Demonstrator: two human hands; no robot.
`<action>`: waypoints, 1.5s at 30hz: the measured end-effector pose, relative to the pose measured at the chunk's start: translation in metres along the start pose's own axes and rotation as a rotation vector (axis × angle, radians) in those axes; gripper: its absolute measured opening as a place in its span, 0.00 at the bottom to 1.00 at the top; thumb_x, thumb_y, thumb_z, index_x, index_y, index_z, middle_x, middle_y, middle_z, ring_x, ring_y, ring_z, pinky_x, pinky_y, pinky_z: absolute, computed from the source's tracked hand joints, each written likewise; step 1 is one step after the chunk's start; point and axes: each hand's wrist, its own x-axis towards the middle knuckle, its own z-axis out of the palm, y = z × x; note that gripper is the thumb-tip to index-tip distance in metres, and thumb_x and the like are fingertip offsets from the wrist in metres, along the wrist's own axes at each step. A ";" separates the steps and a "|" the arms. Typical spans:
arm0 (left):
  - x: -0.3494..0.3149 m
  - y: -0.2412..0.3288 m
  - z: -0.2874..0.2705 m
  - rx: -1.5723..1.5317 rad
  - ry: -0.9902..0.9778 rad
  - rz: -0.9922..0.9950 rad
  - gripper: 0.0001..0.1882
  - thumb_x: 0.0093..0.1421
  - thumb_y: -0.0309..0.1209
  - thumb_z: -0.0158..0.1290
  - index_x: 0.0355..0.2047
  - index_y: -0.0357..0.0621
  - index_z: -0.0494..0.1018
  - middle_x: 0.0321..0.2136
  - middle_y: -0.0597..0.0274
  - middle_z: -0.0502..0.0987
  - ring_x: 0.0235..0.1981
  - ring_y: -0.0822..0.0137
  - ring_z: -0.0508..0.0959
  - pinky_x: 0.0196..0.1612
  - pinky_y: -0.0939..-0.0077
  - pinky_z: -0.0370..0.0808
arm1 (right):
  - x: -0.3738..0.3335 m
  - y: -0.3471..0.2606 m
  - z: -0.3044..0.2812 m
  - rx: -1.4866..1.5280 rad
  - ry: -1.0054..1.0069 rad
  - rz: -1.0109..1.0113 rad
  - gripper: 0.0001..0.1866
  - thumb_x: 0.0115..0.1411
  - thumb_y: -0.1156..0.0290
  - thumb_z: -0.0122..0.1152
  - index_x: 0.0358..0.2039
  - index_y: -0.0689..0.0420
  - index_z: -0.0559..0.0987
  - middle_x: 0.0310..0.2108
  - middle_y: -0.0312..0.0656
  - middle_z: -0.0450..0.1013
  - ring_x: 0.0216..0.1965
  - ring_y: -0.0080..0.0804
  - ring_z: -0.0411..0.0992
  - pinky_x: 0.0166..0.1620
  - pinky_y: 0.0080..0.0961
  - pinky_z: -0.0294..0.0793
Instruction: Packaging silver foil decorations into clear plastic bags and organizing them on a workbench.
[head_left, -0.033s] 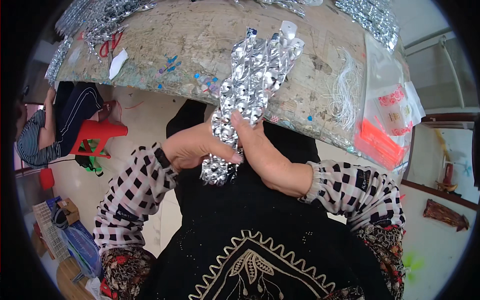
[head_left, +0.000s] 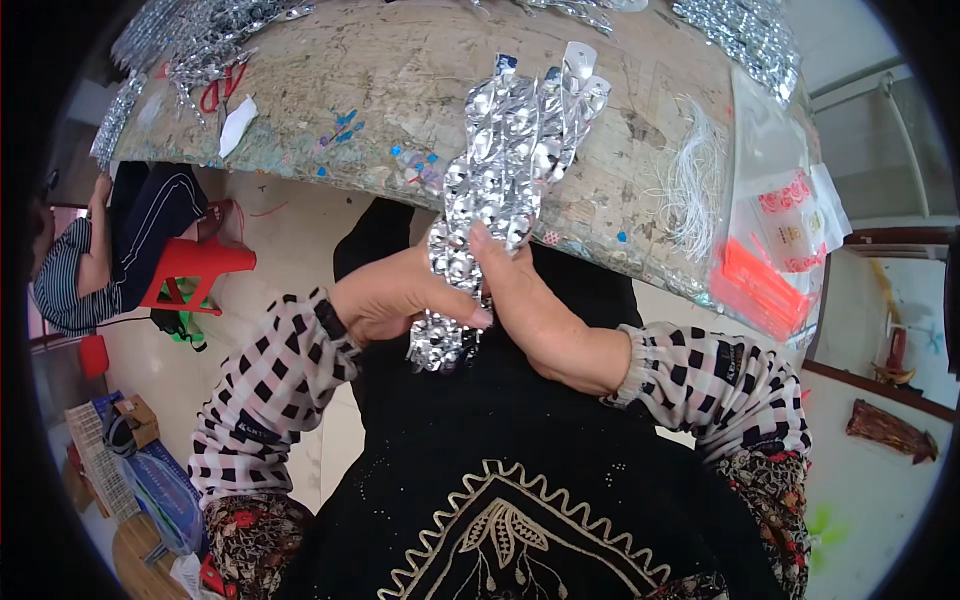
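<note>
A thick bundle of shiny silver sequin strips (head_left: 505,150) stands out in front of me, its upper end over the worktable and its lower end above my lap. My left hand (head_left: 400,292) wraps round the lower part, thumb across the front. Just above it, my right hand (head_left: 508,275) grips the bundle from the right side, thumb pressed on the strips. The fingers behind the bundle are mostly hidden. At the top, a few flat silver tabs (head_left: 578,62) spread apart.
The worn wooden table (head_left: 380,90) carries red-handled scissors (head_left: 222,90), white threads (head_left: 690,180), orange-red plastic strips (head_left: 762,285), clear bags (head_left: 790,205) and more silver strands (head_left: 745,40). At left, a person (head_left: 80,270) sits on a red stool (head_left: 205,268).
Both hands and the silver bundle have shifted very slightly to the right. The grip looks the same.
</note>
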 end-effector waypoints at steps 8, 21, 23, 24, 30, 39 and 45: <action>0.007 -0.023 0.016 -0.151 0.048 0.105 0.42 0.40 0.11 0.60 0.57 0.43 0.59 0.47 0.62 0.70 0.49 0.68 0.71 0.47 0.74 0.72 | -0.005 0.004 -0.016 -0.082 -0.087 -0.047 0.39 0.66 0.44 0.43 0.65 0.62 0.51 0.62 0.45 0.55 0.60 0.31 0.56 0.63 0.27 0.52; 0.006 -0.032 0.012 -0.178 0.050 0.111 0.41 0.42 0.13 0.59 0.58 0.42 0.58 0.46 0.59 0.71 0.49 0.67 0.73 0.50 0.71 0.73 | 0.005 0.002 -0.043 -0.366 -0.321 0.024 0.46 0.55 0.30 0.47 0.61 0.57 0.64 0.59 0.55 0.62 0.60 0.47 0.60 0.62 0.36 0.57; 0.004 -0.034 0.013 -0.165 0.059 0.126 0.42 0.42 0.14 0.59 0.59 0.42 0.57 0.46 0.59 0.71 0.48 0.67 0.73 0.49 0.71 0.74 | -0.003 -0.016 -0.044 -0.329 -0.404 0.042 0.43 0.57 0.35 0.49 0.60 0.59 0.64 0.58 0.53 0.63 0.59 0.43 0.61 0.61 0.31 0.58; 0.004 -0.033 0.015 -0.141 0.077 0.149 0.43 0.42 0.15 0.59 0.60 0.42 0.55 0.46 0.59 0.71 0.48 0.68 0.74 0.47 0.72 0.74 | -0.009 -0.028 -0.044 -0.283 -0.480 0.065 0.41 0.59 0.39 0.52 0.60 0.60 0.64 0.57 0.51 0.64 0.59 0.39 0.62 0.61 0.27 0.59; 0.006 -0.032 0.017 -0.078 0.104 0.169 0.48 0.40 0.16 0.59 0.63 0.42 0.51 0.51 0.58 0.69 0.51 0.67 0.72 0.53 0.73 0.70 | -0.012 -0.038 -0.070 -0.610 -0.632 0.044 0.42 0.56 0.41 0.58 0.59 0.63 0.63 0.58 0.53 0.63 0.59 0.40 0.62 0.61 0.28 0.60; 0.008 -0.028 0.008 -0.004 0.079 0.148 0.47 0.42 0.17 0.58 0.64 0.44 0.51 0.55 0.59 0.68 0.57 0.65 0.69 0.58 0.70 0.66 | -0.079 -0.058 -0.066 -1.524 -0.270 -0.872 0.18 0.55 0.59 0.58 0.43 0.54 0.77 0.46 0.50 0.73 0.46 0.49 0.72 0.48 0.40 0.71; 0.004 -0.021 0.010 0.017 0.091 0.058 0.46 0.46 0.16 0.58 0.64 0.44 0.49 0.52 0.58 0.69 0.55 0.66 0.70 0.50 0.74 0.74 | -0.009 -0.052 -0.051 -1.763 -0.270 -1.351 0.26 0.55 0.68 0.50 0.56 0.55 0.66 0.63 0.51 0.56 0.66 0.44 0.54 0.67 0.40 0.50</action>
